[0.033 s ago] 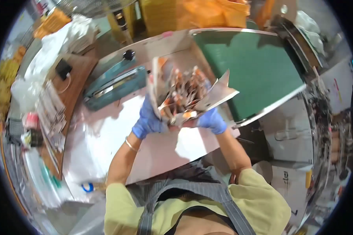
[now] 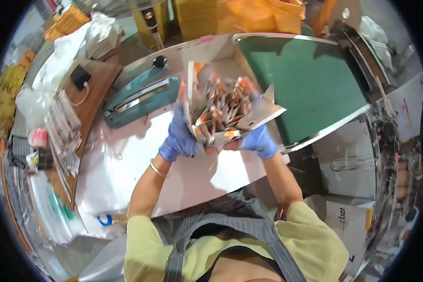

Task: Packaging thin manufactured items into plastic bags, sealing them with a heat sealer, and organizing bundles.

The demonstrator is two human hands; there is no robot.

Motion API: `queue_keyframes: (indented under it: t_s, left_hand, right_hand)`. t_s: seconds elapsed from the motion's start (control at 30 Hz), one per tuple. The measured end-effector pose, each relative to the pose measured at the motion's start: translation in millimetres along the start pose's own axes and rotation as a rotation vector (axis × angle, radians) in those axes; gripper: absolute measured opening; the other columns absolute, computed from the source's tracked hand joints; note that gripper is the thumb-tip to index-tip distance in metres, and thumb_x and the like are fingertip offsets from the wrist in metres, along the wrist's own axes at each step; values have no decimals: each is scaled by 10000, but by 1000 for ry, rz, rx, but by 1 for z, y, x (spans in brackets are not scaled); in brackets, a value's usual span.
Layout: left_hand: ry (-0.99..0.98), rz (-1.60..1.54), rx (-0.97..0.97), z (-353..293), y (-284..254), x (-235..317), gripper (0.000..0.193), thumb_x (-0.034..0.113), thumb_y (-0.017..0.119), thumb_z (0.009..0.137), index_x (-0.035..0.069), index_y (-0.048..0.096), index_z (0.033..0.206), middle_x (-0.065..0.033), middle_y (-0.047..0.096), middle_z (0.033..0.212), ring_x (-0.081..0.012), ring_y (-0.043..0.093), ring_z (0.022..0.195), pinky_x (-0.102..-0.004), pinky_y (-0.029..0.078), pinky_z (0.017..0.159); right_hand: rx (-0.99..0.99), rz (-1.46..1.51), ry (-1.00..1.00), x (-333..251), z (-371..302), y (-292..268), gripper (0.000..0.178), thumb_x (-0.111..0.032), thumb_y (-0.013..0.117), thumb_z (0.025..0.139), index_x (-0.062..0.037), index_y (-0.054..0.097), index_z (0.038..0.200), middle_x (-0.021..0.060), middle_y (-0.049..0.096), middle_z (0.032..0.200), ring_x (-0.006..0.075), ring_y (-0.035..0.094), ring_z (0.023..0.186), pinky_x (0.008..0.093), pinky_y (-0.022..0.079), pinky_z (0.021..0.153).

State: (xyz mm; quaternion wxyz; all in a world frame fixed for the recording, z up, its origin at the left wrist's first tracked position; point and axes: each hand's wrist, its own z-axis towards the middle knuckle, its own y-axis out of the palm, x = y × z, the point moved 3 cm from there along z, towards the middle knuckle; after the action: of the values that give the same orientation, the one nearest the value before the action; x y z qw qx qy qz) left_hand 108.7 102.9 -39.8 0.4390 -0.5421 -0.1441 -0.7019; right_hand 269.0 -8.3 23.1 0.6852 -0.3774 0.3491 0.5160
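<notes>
Both of my hands hold up an open paper carton [image 2: 196,96] over the pale worktable. Packed inside it are several small sachets [image 2: 223,103], grey-white with orange tips. My left hand [image 2: 177,136], in a blue glove with bare fingertips, is closed around the carton's left side. In a matching glove, my right hand [image 2: 258,142] grips the lower right side, its fingers partly hidden by a pale flap [image 2: 263,113] that sticks outward. Fingertips of both hands show along the carton's near lower edge.
A teal bag sealer [image 2: 143,101] stands left of the carton; a green conveyor belt [image 2: 310,89] lies to the right. Flat packets [image 2: 63,127] and a black adapter [image 2: 80,76] rest on a wooden board [image 2: 96,94]. A blue tape roll [image 2: 105,220] sits near left.
The whole view has shifted slightly, with the table and sealer a little further right in the picture. My hands keep the same hold on the carton.
</notes>
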Motion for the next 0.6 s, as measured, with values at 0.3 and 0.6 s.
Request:
queue_keyframes:
  t_s: [0.3,0.6]
  left_hand:
    - [123,-535,-22,-6,-8,47,1334,239,856,469,143,-132,1360,-93,387,1262,-203,411,1141,-356,290,1004]
    - [-431,-862,255,-121,-4,41,876,111,714,615,84,204,1327,-71,478,1093,-187,493,1008,-312,412,888]
  right_hand:
    - [2,192,-160,-28,29,58,681,-152,799,545,-35,475,1132,85,477,1136,162,475,1026,295,376,892]
    - [-113,453,727,15,-26,112,415,-88,650,717,-14,524,1105,62,581,941,89,546,787,212,467,679]
